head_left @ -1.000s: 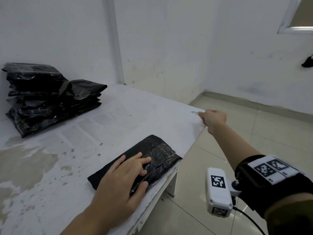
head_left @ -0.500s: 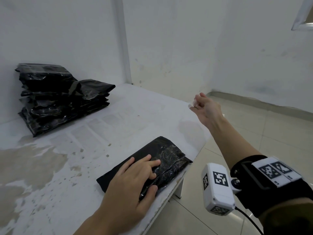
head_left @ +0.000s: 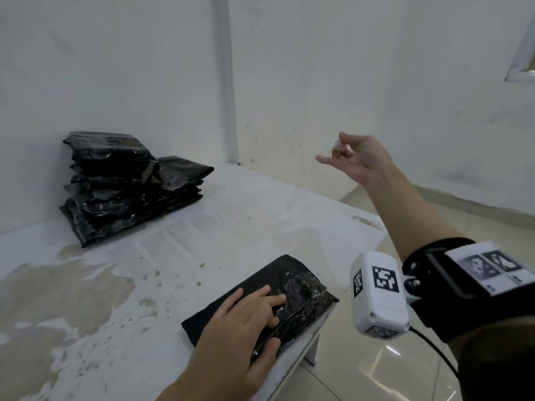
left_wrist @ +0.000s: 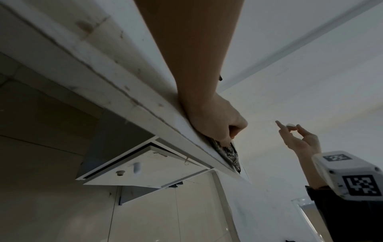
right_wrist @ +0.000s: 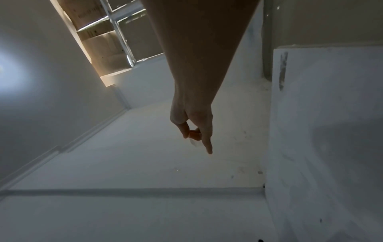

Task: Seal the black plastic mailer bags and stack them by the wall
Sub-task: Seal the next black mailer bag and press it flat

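Black mailer bag (head_left: 260,296) lies at the near right edge of the white surface (head_left: 202,233), pinned under the left hand (head_left: 240,322), fingers laid on top and thumb at its near side. Only the head view takes in the stack of bags (head_left: 124,186) against the far left wall (head_left: 115,68). High above the surface, the right hand (head_left: 359,160) pinches a clear scrap (head_left: 336,146), seen plainest from the right wrist. Square black-and-white codes mark the wrist camera (head_left: 379,293).

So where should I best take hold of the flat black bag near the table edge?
Probably by the black bag's right corner, which sits at the table edge. Come from that open side, thumb above, fingers beneath; it lies flat under the left hand, so elsewhere offers no grip.
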The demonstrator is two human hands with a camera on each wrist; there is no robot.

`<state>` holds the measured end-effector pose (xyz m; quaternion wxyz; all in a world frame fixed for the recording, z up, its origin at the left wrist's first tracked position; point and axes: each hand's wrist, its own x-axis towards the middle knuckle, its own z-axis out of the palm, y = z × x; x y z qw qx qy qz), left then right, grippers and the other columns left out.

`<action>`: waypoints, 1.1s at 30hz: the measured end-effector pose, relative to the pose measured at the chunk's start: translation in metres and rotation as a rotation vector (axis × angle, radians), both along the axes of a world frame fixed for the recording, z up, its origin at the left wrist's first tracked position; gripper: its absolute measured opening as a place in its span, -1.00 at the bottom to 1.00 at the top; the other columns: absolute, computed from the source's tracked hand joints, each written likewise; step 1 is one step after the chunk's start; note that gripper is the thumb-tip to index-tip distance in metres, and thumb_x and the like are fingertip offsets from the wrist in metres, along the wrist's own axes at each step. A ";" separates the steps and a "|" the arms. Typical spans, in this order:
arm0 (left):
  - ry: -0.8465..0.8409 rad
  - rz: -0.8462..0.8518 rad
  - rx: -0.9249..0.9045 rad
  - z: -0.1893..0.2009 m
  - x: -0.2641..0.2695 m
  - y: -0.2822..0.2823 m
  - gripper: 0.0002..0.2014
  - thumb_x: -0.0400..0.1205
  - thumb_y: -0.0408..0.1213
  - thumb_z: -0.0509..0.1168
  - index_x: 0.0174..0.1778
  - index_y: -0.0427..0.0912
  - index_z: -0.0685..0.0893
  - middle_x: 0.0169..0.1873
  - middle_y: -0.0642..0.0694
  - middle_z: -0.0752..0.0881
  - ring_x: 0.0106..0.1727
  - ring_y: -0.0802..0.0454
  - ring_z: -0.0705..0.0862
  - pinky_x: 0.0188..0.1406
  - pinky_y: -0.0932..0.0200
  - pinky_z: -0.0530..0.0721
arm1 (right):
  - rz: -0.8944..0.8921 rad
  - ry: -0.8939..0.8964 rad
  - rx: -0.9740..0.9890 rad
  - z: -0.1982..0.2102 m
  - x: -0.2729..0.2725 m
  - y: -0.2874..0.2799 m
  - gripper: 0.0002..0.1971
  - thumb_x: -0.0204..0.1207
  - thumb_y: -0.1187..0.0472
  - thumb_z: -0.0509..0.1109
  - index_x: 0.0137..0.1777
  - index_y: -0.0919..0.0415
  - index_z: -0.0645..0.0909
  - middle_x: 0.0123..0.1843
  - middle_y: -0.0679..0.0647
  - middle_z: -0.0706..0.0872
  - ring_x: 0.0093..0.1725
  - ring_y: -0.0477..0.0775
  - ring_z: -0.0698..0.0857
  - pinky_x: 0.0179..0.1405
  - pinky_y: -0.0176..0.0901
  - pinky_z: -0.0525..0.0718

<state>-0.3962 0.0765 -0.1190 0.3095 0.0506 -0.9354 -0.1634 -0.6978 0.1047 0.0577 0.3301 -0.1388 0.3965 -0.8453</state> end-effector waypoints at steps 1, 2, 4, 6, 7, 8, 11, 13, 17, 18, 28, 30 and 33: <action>-0.022 -0.003 0.006 0.001 0.000 0.000 -0.82 0.49 -0.12 0.27 -0.06 0.15 0.42 0.32 0.37 0.56 0.51 0.33 0.38 0.46 0.13 0.29 | 0.026 -0.004 0.007 0.001 0.007 0.002 -0.88 0.61 0.50 0.22 -0.12 0.31 0.45 -0.33 0.15 0.41 -0.46 -0.01 0.38 0.15 0.41 0.59; -0.053 -0.012 0.016 0.003 0.002 0.001 -0.81 0.51 -0.12 0.25 -0.03 0.17 0.40 0.33 0.37 0.55 0.53 0.35 0.35 0.49 0.16 0.25 | 0.053 -0.006 0.013 0.002 0.014 0.005 -0.88 0.60 0.50 0.23 -0.13 0.31 0.44 -0.32 0.15 0.41 -0.45 -0.01 0.38 0.17 0.42 0.59; -0.125 -0.039 0.044 0.008 0.003 0.001 -0.86 0.57 -0.08 0.17 0.01 0.17 0.37 0.39 0.37 0.50 0.57 0.41 0.22 0.58 0.25 0.12 | 0.108 -0.003 0.014 0.003 0.025 0.010 -0.88 0.58 0.49 0.26 -0.14 0.30 0.45 -0.32 0.14 0.44 -0.46 -0.02 0.41 0.12 0.40 0.62; -0.213 -0.054 0.032 0.015 0.008 0.000 -0.83 0.60 -0.01 0.04 0.04 0.07 0.41 0.47 0.38 0.39 0.58 0.49 0.04 0.61 0.31 -0.08 | 0.176 0.010 -0.002 0.007 0.038 0.015 -0.88 0.57 0.48 0.28 -0.14 0.29 0.46 -0.34 0.13 0.46 -0.50 -0.03 0.44 0.07 0.40 0.65; -0.251 -0.058 0.010 0.017 0.012 -0.002 -0.76 0.61 0.01 -0.01 0.05 0.02 0.44 0.49 0.39 0.33 0.58 0.52 -0.04 0.59 0.36 -0.16 | 0.206 0.020 -0.010 0.010 0.045 0.018 -0.89 0.56 0.47 0.29 -0.12 0.29 0.47 -0.35 0.12 0.47 -0.51 -0.03 0.45 0.07 0.41 0.66; -0.282 -0.058 -0.005 0.020 0.017 -0.004 -0.74 0.62 0.02 -0.03 0.05 0.00 0.45 0.50 0.41 0.30 0.57 0.54 -0.08 0.57 0.39 -0.21 | 0.234 0.033 -0.016 0.013 0.052 0.019 -0.90 0.56 0.47 0.29 -0.11 0.29 0.48 -0.37 0.12 0.48 -0.52 -0.03 0.46 0.08 0.41 0.66; -0.335 -0.060 -0.023 0.027 0.038 -0.012 -0.83 0.68 -0.05 0.02 0.06 0.01 0.45 0.51 0.39 0.27 0.58 0.52 -0.12 0.56 0.42 -0.22 | 0.337 0.093 -0.018 0.020 0.074 0.023 -0.90 0.54 0.47 0.30 -0.08 0.29 0.48 -0.43 0.12 0.51 -0.45 -0.01 0.46 0.06 0.41 0.69; -0.344 -0.050 -0.066 0.028 0.054 -0.019 -0.81 0.68 -0.05 0.03 0.06 0.00 0.49 0.51 0.36 0.29 0.61 0.45 -0.11 0.59 0.39 -0.16 | 0.413 0.133 -0.014 0.024 0.089 0.024 -0.89 0.53 0.45 0.31 -0.10 0.27 0.46 -0.46 0.10 0.51 -0.44 -0.03 0.46 0.05 0.39 0.70; -0.280 0.066 -0.219 0.031 0.077 -0.021 -0.95 0.63 -0.13 0.20 -0.05 0.02 0.51 0.23 0.11 0.55 0.35 0.10 0.46 0.25 0.04 0.60 | 0.520 0.192 -0.007 0.028 0.119 0.023 -0.88 0.51 0.43 0.31 -0.16 0.24 0.44 -0.47 0.06 0.51 -0.51 -0.08 0.50 0.10 0.36 0.69; -0.260 0.095 -0.238 0.030 0.080 -0.020 -0.96 0.62 -0.13 0.22 -0.06 0.03 0.52 0.10 0.10 0.56 0.17 0.09 0.50 0.03 0.07 0.64 | 0.538 0.192 -0.008 0.028 0.126 0.023 -0.87 0.51 0.43 0.31 -0.17 0.23 0.43 -0.46 0.05 0.52 -0.51 -0.08 0.50 0.09 0.37 0.69; -0.118 0.350 0.990 0.061 0.080 -0.015 -0.70 0.79 -0.08 -0.08 0.20 -0.08 0.51 -0.09 -0.05 0.79 0.03 0.04 0.67 0.09 0.20 0.50 | 0.682 0.270 0.021 0.024 0.174 0.030 -0.86 0.36 0.39 0.34 -0.27 0.22 0.41 -0.49 0.04 0.43 -0.57 -0.07 0.50 0.28 0.36 0.58; -0.032 0.383 1.279 0.068 0.077 -0.021 -0.56 0.78 0.04 -0.19 0.17 -0.14 0.51 -0.11 -0.15 0.81 -0.07 -0.02 0.70 0.03 0.15 0.51 | 0.711 0.280 0.025 0.022 0.179 0.032 -0.86 0.37 0.38 0.34 -0.33 0.23 0.45 -0.48 0.04 0.45 -0.55 -0.07 0.51 0.36 0.39 0.50; -0.054 0.401 1.452 0.076 0.077 -0.027 -0.40 0.75 0.16 -0.19 0.17 -0.20 0.62 0.00 -0.17 0.81 -0.05 -0.01 0.71 0.02 0.13 0.50 | 0.772 0.289 0.038 0.020 0.188 0.034 -0.88 0.41 0.37 0.33 -0.30 0.22 0.48 -0.42 0.03 0.47 -0.53 -0.07 0.54 0.41 0.41 0.45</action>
